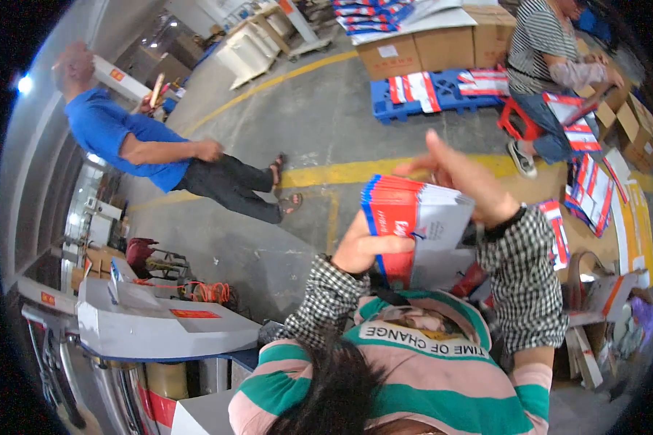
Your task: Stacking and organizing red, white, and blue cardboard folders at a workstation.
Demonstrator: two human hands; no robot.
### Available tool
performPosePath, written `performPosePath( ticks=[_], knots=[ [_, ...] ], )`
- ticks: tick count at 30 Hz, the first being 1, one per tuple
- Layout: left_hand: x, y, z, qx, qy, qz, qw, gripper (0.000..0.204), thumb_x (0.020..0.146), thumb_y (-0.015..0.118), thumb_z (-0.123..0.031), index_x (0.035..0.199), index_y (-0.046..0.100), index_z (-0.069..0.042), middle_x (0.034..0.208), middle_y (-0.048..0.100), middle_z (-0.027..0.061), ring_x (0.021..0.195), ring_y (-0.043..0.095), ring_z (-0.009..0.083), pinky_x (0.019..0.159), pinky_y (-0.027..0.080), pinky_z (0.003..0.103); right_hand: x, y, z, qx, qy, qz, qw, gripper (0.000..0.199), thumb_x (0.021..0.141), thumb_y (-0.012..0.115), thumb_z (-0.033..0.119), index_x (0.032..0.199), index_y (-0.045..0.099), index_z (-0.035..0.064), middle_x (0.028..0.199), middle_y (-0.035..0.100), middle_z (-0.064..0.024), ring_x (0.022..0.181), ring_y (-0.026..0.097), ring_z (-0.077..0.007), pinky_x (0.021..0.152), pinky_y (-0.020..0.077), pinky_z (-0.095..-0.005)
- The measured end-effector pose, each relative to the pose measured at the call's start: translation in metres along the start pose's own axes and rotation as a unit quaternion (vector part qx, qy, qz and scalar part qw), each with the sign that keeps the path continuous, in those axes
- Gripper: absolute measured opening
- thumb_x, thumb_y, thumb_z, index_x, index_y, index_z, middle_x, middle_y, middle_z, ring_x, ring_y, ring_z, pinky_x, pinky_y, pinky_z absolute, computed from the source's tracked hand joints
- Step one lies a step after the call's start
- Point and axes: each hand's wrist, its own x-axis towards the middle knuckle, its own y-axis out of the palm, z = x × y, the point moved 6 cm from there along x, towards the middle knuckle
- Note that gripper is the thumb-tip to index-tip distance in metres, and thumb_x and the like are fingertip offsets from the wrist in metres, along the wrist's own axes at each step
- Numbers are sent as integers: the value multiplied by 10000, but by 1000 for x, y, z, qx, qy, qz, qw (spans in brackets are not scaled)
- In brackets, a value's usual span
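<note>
A thick stack of flat red, white and blue printed packets (pixel 438 230) is upright in front of my chest. My left hand (pixel 370 245) is closed around its left side, with the thumb lying across the front face. The upper edges of the packets are slightly fanned. My right hand (pixel 466 176) is just above and behind the stack's upper right edge, its fingers stretched out and apart. Whether those fingers touch the packets I cannot tell. Both my forearms wear black-and-white checked sleeve covers.
A person in a blue shirt (pixel 127 138) stands at the left. At the upper right another person (pixel 540 54) sits beside cardboard boxes (pixel 388 56) and a blue pallet (pixel 406 107) bearing similar packets. Left of me stands a grey machine (pixel 145 319). More packets (pixel 589 194) lie at the right.
</note>
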Motion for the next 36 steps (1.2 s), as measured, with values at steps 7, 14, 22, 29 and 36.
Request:
performPosePath(
  ticks=[7, 14, 22, 29, 36],
  knots=[
    [-10, 9, -13, 27, -15, -16, 999, 506, 639, 628, -36, 1129, 510, 10, 1067, 575, 85, 987, 534, 200, 870, 404, 330, 2, 52, 86, -304, -89, 36, 948, 577, 910, 298, 503, 1043, 597, 28, 723, 642, -94, 406, 427, -65, 367, 335, -219],
    [-29, -10, 7, 642, 97, 117, 751, 282, 743, 613, -80, 1007, 566, 6, 958, 616, 76, 916, 574, 209, 798, 440, 314, -24, 117, 98, -547, -259, 97, 790, 675, 801, 427, 578, 646, 591, -58, 692, 589, -249, 693, 592, -389, 661, 480, -422],
    [-7, 3, -14, 58, 48, -47, 996, 376, 697, 601, -11, 1066, 544, 28, 1001, 602, 66, 920, 563, 150, 822, 432, 283, -87, 70, 62, -655, -235, 27, 718, 280, 735, 621, 312, 664, 591, 43, 620, 553, -147, 630, 572, -327, 587, 447, -408],
    [-7, 1, -17, 65, 59, -44, 995, 311, 708, 636, -32, 1010, 577, 14, 947, 616, 51, 851, 577, 137, 774, 443, 269, -107, 37, 49, -497, -245, 69, 830, 263, 757, 646, 274, 722, 604, 17, 769, 622, -138, 751, 598, -311, 664, 471, -356],
    [-4, -28, -5, 0, 111, -57, 992, 622, 808, 610, -234, 1295, 305, 4, 1259, 431, 100, 1140, 435, 172, 968, 327, 312, -63, -9, 20, -408, -136, -133, 893, 364, 815, 595, 289, 1052, 552, 16, 893, 632, -151, 809, 613, -243, 725, 469, -325]
  ],
)
